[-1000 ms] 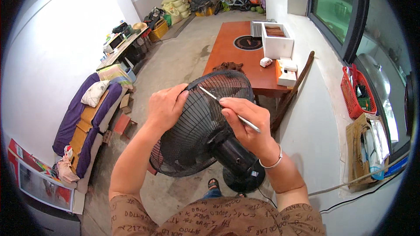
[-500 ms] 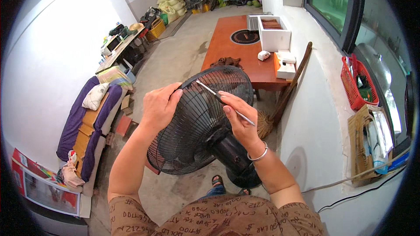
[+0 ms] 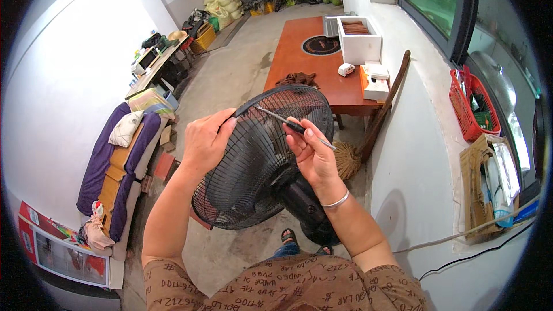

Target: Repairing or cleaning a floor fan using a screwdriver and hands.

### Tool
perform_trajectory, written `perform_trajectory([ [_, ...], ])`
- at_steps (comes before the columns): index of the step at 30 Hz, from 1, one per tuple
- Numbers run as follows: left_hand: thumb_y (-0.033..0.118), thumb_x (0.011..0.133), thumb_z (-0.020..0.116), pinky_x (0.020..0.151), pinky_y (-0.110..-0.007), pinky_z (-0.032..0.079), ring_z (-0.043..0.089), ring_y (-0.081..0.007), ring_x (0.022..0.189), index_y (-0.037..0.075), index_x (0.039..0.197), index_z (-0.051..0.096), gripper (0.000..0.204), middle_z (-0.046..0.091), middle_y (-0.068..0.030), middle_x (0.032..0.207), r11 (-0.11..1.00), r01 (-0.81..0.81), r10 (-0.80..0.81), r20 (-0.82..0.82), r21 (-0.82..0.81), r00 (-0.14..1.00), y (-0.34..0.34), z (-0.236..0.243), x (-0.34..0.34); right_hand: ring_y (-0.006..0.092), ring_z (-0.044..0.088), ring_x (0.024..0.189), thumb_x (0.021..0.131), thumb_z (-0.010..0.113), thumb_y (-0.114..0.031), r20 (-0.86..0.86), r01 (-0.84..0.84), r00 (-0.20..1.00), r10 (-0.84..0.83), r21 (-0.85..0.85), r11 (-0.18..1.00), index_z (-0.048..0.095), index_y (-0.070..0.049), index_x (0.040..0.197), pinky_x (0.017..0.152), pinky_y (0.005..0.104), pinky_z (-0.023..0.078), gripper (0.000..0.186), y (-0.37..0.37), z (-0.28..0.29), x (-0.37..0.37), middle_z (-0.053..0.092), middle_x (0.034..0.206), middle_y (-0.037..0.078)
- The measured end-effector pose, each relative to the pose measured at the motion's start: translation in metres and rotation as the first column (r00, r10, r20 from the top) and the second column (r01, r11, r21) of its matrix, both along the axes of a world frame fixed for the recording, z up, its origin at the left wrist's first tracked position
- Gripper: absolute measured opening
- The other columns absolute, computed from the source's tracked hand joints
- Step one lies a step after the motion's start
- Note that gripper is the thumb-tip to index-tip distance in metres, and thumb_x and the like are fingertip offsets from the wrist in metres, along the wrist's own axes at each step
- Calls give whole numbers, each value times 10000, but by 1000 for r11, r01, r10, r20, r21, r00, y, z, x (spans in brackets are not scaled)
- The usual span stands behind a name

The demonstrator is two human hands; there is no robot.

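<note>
A black electric fan [image 3: 246,175] stands before me, its round wire cage tilted. My left hand [image 3: 206,141] is closed on the upper left edge of that cage, its fingertips at the rim. In my right hand [image 3: 317,161], thumb and fingers pinch a slim screwdriver [image 3: 295,127] with a dark grip in its middle and metal showing at both ends. The screwdriver's far tip reaches the cage near the upper rim, a short way right of my left fingertips. Whether a screw or clip sits at the tip is too small to tell.
Beyond the fan stands a reddish-brown table [image 3: 288,40] bearing a brown cloth [image 3: 298,79] and a white foam box [image 3: 362,49]. A broom [image 3: 349,160] leans against the right wall. To the left is a sofa with purple cloth [image 3: 95,175]. A red basket [image 3: 469,109] sits on the right ledge.
My right hand has rolled so more of its palm and fingers shows, turning the screwdriver's grip with it. The left hand keeps its hold on the cage rim.
</note>
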State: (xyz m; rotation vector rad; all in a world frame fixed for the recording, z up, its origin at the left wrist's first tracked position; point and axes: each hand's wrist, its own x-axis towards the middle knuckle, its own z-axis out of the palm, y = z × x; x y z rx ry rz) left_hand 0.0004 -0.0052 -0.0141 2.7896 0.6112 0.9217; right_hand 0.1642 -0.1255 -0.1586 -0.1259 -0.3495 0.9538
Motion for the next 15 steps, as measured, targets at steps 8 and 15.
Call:
perform_trajectory([
  [8, 196, 899, 599, 714, -344, 517, 694, -316, 814, 17, 1054, 681, 251, 689, -201, 925, 1000, -6, 6, -17, 8, 1000, -1, -2, 0, 264, 610, 1122, 981, 533, -115, 182, 84, 980, -85, 9, 996, 585, 37, 1221, 957, 375, 517, 288, -1, 18, -14, 594, 1274, 171],
  [15, 171, 891, 606, 716, -349, 517, 693, -318, 808, 18, 1059, 683, 240, 691, -201, 918, 1000, -13, 13, -5, -6, 1000, 0, -2, -4, 272, 627, 1103, 975, 541, -96, 242, 199, 953, -182, -51, 979, 603, 36, 1199, 930, 373, 545, 267, -10, 17, -6, 603, 1258, 189],
])
